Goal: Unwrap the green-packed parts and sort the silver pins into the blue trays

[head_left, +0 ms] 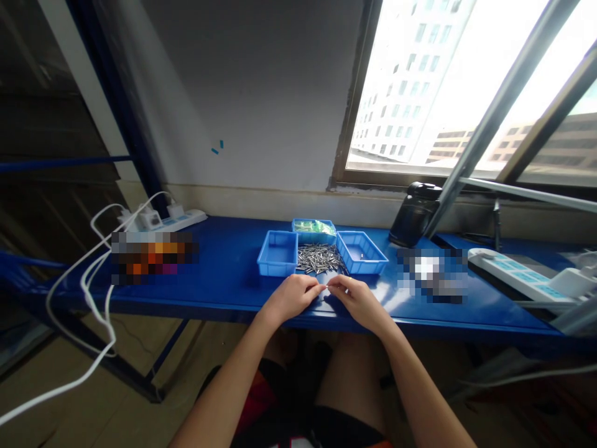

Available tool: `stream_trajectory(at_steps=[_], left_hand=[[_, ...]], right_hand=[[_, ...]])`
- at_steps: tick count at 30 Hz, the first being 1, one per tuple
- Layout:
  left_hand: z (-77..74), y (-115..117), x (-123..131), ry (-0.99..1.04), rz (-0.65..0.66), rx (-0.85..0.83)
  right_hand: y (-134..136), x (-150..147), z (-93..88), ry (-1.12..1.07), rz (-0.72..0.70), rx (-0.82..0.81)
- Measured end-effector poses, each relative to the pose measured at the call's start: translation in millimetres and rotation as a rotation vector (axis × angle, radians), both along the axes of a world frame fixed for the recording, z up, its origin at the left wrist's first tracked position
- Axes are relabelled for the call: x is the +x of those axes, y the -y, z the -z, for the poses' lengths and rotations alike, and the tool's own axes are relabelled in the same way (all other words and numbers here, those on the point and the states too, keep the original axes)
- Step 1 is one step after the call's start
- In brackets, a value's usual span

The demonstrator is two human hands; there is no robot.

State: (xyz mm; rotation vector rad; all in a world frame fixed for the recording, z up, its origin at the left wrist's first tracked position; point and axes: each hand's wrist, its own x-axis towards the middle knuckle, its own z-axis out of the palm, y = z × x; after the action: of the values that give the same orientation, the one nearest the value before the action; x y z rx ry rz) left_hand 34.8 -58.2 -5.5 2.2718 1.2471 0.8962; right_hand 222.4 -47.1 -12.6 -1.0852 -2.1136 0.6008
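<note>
**A:** Both your hands are pinched at the fingertips. Your left hand and right hand meet on one tiny piece at the near edge of the bench, just in front of the pin pile. It's too small to tell what it is.

**B:** Yeah, that's the risk imo. You're right at the edge, so one slip of that pinch and it's probably on the floor. A stray wrist could also scatter the pile toward the right tray.

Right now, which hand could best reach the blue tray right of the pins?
Probably the right hand: that tray lies just beyond it, while the left hand would cross the pins.
</note>
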Motion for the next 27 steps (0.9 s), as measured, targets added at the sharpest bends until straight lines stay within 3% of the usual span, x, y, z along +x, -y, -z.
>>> stream_trajectory(at_steps=[8, 27], left_hand=[[0.7, -1.3, -2.4, 0.038, 0.004, -0.003], [1.5, -3.0, -4.9, 0.066, 0.032, 0.009]], right_hand=[[-0.3, 0.3, 1.7, -0.106, 0.031, -0.063], [-3.3, 1.1, 3.6, 0.000, 0.025, -0.062]])
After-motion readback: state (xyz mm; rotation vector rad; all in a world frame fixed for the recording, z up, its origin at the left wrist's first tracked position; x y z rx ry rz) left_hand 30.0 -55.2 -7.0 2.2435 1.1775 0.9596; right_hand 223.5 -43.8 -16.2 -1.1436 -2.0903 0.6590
